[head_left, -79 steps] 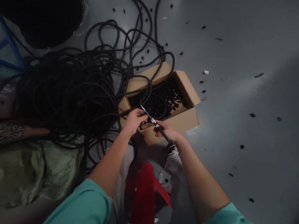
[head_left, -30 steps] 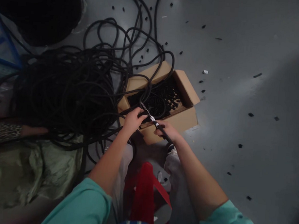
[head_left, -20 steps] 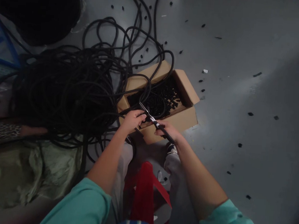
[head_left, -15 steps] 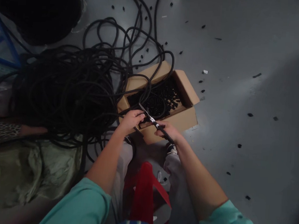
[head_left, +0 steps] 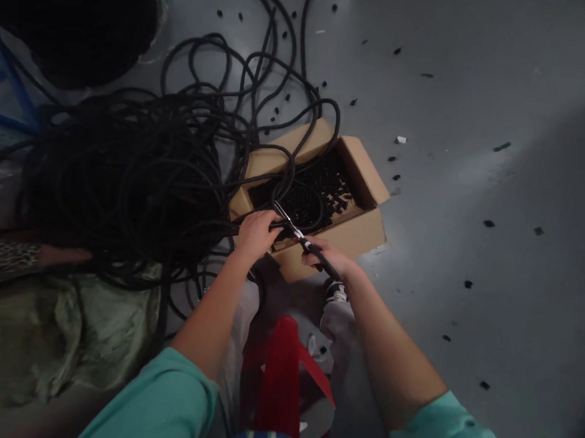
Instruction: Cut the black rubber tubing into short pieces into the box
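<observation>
My left hand (head_left: 258, 233) is closed around a black cord (head_left: 226, 226) at the near left edge of an open cardboard box (head_left: 354, 235). The cord's end reaches the blades of a cutting tool (head_left: 309, 245) with black handles. My right hand (head_left: 330, 256) grips those handles over the box's near side, the tips pointing up and left. Inside the box lie many short black pieces (head_left: 332, 185), with loops of cord crossing over them.
A big tangle of black cord (head_left: 129, 181) fills the left, beside a green sack (head_left: 109, 333) and a person's arm (head_left: 64, 255) in a leopard-print sleeve. Black scraps (head_left: 489, 223) dot the grey floor. A red stool (head_left: 282, 372) stands between my legs.
My left hand has turned and closed over the cord, which now runs straighter toward the blades. The right hand and the cutting tool have barely moved.
</observation>
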The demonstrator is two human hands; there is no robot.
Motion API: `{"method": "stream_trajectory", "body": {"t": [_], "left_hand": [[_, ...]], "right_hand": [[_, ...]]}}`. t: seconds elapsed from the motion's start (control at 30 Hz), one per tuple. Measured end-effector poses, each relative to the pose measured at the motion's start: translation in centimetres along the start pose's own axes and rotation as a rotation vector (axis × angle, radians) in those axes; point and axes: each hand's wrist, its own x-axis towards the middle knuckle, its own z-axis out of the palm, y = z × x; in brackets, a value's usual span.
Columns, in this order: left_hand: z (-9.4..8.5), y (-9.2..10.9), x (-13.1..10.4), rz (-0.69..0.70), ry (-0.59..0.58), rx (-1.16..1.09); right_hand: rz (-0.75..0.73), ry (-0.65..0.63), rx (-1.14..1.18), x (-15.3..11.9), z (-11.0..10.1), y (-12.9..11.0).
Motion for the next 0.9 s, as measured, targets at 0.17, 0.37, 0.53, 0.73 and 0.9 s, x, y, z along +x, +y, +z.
{"method": "stream_trajectory", "body": {"t": [0.17, 0.37, 0.53, 0.73, 0.9], "left_hand": [[0.3, 0.0, 0.0, 0.039, -0.010, 0.130], [0.7, -0.1, -0.1, 0.065, 0.039, 0.176], [0.8, -0.1, 0.0, 0.028, 0.057, 0.130], [0.9, -0.5, 0.2, -0.024, 0.119, -0.141], [1.4, -1.1, 0.5, -0.195, 0.189, -0.591]], "right_hand": [[-0.056, 0.085, -0.085, 0.6, 0.2, 0.8], [-0.021, 0.216, -0.146, 0.8, 0.7, 0.9], [0.016, 0.237, -0.155, 0.5, 0.8, 0.7], [0.040, 0.228, 0.051, 0.6, 0.6, 0.9], [0.010, 0.234, 0.075, 0.6, 0.2, 0.9]]}}
